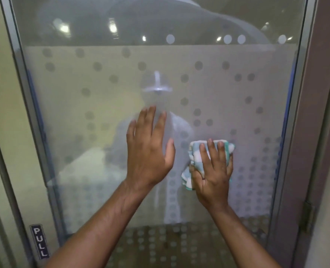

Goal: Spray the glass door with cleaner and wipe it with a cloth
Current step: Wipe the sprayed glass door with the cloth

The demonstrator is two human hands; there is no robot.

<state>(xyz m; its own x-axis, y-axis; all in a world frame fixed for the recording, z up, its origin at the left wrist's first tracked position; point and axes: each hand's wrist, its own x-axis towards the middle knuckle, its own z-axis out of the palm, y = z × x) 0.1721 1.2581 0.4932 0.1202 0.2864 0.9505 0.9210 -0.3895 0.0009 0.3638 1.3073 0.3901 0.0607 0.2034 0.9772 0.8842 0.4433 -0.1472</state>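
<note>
Pressing the bunched cloth (194,151) against the glass door (82,113), my right hand (212,171) grips it mid-pane to scrub; my left hand (146,151), fingers spread and holding nothing, seems to brace that door, though blur hides actual contact.

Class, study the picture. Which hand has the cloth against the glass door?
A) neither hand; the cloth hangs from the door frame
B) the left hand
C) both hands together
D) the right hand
D: the right hand holds the cloth against the door, while the left hand lies flat and bare on the glass beside it.
</note>
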